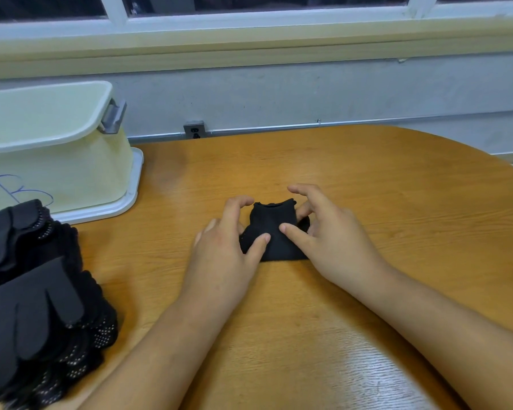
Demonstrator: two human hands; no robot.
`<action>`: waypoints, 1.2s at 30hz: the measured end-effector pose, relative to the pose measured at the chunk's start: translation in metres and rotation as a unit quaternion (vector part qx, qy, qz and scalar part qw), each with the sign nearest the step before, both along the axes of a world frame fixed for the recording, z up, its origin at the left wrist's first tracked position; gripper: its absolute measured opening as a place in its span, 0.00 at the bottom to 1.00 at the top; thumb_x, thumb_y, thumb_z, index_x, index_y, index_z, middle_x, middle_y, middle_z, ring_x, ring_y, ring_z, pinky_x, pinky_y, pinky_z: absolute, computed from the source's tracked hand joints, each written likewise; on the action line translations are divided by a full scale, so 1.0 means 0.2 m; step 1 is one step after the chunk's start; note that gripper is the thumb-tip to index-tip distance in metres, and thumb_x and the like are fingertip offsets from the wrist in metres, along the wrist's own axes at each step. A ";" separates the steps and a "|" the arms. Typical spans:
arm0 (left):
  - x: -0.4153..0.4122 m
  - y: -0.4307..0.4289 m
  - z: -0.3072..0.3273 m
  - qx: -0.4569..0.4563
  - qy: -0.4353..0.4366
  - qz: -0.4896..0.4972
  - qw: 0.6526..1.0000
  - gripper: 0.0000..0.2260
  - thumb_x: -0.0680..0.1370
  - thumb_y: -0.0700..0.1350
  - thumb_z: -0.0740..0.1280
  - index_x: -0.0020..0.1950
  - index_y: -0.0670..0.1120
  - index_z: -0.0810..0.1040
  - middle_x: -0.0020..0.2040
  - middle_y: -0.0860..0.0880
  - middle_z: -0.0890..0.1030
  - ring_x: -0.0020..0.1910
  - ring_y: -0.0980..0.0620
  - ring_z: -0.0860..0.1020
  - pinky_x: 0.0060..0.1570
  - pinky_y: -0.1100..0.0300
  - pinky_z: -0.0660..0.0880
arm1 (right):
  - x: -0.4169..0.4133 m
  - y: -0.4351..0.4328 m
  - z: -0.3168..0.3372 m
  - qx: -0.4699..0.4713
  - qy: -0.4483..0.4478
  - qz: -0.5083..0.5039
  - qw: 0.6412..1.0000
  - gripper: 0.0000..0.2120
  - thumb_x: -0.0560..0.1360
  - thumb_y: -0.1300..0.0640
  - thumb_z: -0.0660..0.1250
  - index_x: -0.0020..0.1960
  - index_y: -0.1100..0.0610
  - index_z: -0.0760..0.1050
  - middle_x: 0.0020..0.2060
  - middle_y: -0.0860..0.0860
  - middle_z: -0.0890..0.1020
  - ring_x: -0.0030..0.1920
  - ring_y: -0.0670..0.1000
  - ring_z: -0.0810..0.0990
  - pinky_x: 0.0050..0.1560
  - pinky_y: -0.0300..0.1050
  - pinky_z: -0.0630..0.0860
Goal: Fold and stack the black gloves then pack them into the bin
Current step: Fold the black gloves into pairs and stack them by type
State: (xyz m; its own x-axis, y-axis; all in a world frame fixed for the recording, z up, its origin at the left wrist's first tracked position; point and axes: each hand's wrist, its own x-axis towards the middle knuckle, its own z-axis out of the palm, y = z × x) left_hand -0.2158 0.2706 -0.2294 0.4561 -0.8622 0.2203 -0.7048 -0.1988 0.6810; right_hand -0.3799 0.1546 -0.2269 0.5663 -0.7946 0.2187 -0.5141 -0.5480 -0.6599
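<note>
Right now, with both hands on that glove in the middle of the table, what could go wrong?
1. The folded glove looks bunched, its far edge lifting; it may spring open once the left hand and right hand let go.
2. The pile of gloves on the left looks uneven; a nudge from the left arm could topple it.
3. The bin stands off to the far left, so the fold may loosen on the way.

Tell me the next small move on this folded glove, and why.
Probably press the fold flat before stacking: both the left hand and right hand pinch the folded glove, which looks bunched at its far edge.
</note>
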 end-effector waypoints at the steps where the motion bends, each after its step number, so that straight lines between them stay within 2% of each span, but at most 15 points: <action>1: -0.01 0.00 0.00 0.005 -0.024 -0.006 1.000 0.22 0.81 0.54 0.71 0.72 0.64 0.67 0.45 0.61 0.74 0.50 0.58 0.74 0.55 0.51 0.75 | 0.00 0.00 0.00 -0.025 0.015 -0.002 1.000 0.30 0.80 0.49 0.75 0.78 0.41 0.67 0.48 0.39 0.78 0.43 0.41 0.79 0.44 0.37 0.73; 4: -0.01 0.00 -0.01 0.028 -0.108 -0.017 0.994 0.16 0.85 0.54 0.65 0.72 0.64 0.71 0.59 0.59 0.74 0.62 0.55 0.71 0.65 0.48 0.73 | 0.00 0.01 0.00 -0.088 0.037 -0.007 0.995 0.31 0.79 0.50 0.75 0.78 0.44 0.67 0.53 0.40 0.74 0.49 0.43 0.77 0.48 0.42 0.76; 7: -0.01 -0.01 -0.03 0.073 -0.161 -0.021 0.984 0.17 0.87 0.54 0.57 0.76 0.64 0.72 0.75 0.56 0.71 0.78 0.52 0.62 0.76 0.46 0.64 | 0.00 0.02 0.01 -0.159 0.062 0.016 0.985 0.22 0.79 0.53 0.75 0.71 0.48 0.74 0.57 0.45 0.73 0.55 0.48 0.76 0.50 0.47 0.80; 9: -0.01 -0.01 -0.03 0.101 -0.186 -0.019 0.977 0.21 0.87 0.55 0.52 0.80 0.64 0.68 0.80 0.56 0.67 0.83 0.51 0.57 0.79 0.47 0.59 | -0.01 0.00 0.00 -0.210 0.070 0.074 0.972 0.13 0.81 0.59 0.72 0.64 0.51 0.79 0.57 0.47 0.76 0.58 0.50 0.75 0.53 0.51 0.80; 11: -0.01 -0.01 -0.03 0.121 -0.190 -0.011 0.974 0.23 0.87 0.56 0.49 0.83 0.64 0.63 0.82 0.58 0.65 0.84 0.51 0.55 0.80 0.46 0.57 | 0.00 -0.02 -0.04 -0.233 0.090 0.129 0.960 0.13 0.82 0.63 0.68 0.63 0.53 0.83 0.60 0.48 0.81 0.61 0.52 0.77 0.58 0.55 0.81; 14: 0.00 0.00 -0.03 0.132 -0.188 0.006 0.973 0.24 0.86 0.53 0.50 0.83 0.64 0.61 0.82 0.58 0.66 0.84 0.50 0.56 0.80 0.45 0.58 | 0.00 -0.05 -0.06 -0.197 0.108 0.150 0.963 0.18 0.82 0.67 0.65 0.68 0.54 0.83 0.67 0.49 0.83 0.67 0.53 0.79 0.66 0.55 0.79; 17: 0.03 0.02 -0.03 0.084 -0.150 -0.004 0.985 0.23 0.87 0.47 0.55 0.81 0.61 0.67 0.81 0.58 0.68 0.83 0.52 0.57 0.80 0.47 0.60 | -0.01 -0.05 -0.04 -0.143 0.115 0.144 0.972 0.19 0.85 0.65 0.63 0.71 0.51 0.81 0.70 0.46 0.81 0.71 0.51 0.76 0.71 0.50 0.75; 20: 0.07 0.06 -0.02 0.003 -0.125 -0.097 0.987 0.16 0.86 0.44 0.63 0.72 0.56 0.78 0.74 0.59 0.74 0.80 0.55 0.62 0.76 0.53 0.64 | -0.02 -0.06 -0.03 -0.125 0.117 0.144 0.975 0.19 0.85 0.64 0.63 0.70 0.49 0.81 0.71 0.44 0.80 0.72 0.49 0.76 0.72 0.49 0.74; 22: 0.08 0.07 -0.02 -0.003 -0.158 -0.155 0.975 0.10 0.84 0.50 0.68 0.65 0.56 0.81 0.70 0.60 0.76 0.78 0.57 0.65 0.73 0.56 0.63 | -0.03 -0.06 -0.02 -0.115 0.112 0.152 0.975 0.19 0.84 0.63 0.62 0.69 0.48 0.81 0.72 0.44 0.80 0.73 0.48 0.76 0.74 0.51 0.72; 24: 0.09 0.05 -0.03 0.011 -0.183 -0.171 0.968 0.10 0.82 0.55 0.69 0.62 0.58 0.82 0.68 0.62 0.76 0.78 0.57 0.65 0.71 0.57 0.63 | -0.04 -0.05 0.00 -0.100 0.124 0.165 0.973 0.19 0.85 0.56 0.58 0.71 0.45 0.79 0.74 0.43 0.78 0.77 0.44 0.72 0.79 0.50 0.66; 26: 0.08 0.03 -0.03 0.011 -0.193 -0.170 0.966 0.09 0.82 0.55 0.68 0.61 0.57 0.82 0.66 0.62 0.78 0.75 0.57 0.67 0.71 0.56 0.64 | -0.05 -0.03 0.02 -0.094 0.145 0.177 0.969 0.20 0.84 0.47 0.54 0.72 0.42 0.76 0.77 0.42 0.75 0.79 0.41 0.67 0.82 0.49 0.60; 29: 0.08 0.02 -0.02 0.007 -0.197 -0.170 0.966 0.09 0.85 0.54 0.63 0.61 0.55 0.81 0.61 0.61 0.79 0.71 0.57 0.70 0.71 0.55 0.66 | -0.06 -0.02 0.03 -0.115 0.162 0.187 0.962 0.23 0.82 0.34 0.57 0.71 0.40 0.75 0.78 0.42 0.73 0.80 0.42 0.66 0.82 0.52 0.59; 31: 0.07 0.02 -0.01 -0.003 -0.190 -0.161 0.968 0.12 0.86 0.54 0.59 0.62 0.54 0.80 0.60 0.59 0.80 0.69 0.57 0.72 0.71 0.56 0.66 | -0.05 -0.02 0.01 -0.132 0.167 0.185 0.959 0.24 0.80 0.31 0.58 0.69 0.42 0.76 0.77 0.42 0.75 0.79 0.42 0.68 0.82 0.55 0.62; 33: 0.06 0.03 0.01 -0.014 -0.183 -0.155 0.971 0.12 0.87 0.54 0.58 0.62 0.53 0.79 0.58 0.58 0.81 0.65 0.56 0.75 0.71 0.56 0.67 | -0.05 -0.03 0.01 -0.125 0.152 0.179 0.964 0.23 0.81 0.33 0.58 0.68 0.42 0.78 0.73 0.41 0.79 0.76 0.41 0.72 0.80 0.55 0.64; 36: 0.04 0.05 0.04 -0.039 -0.137 -0.145 0.979 0.10 0.88 0.52 0.60 0.62 0.53 0.80 0.55 0.61 0.81 0.58 0.62 0.77 0.69 0.55 0.70 | -0.06 -0.02 0.04 -0.081 0.082 0.176 0.977 0.16 0.83 0.37 0.62 0.64 0.42 0.81 0.58 0.38 0.85 0.62 0.41 0.81 0.74 0.51 0.70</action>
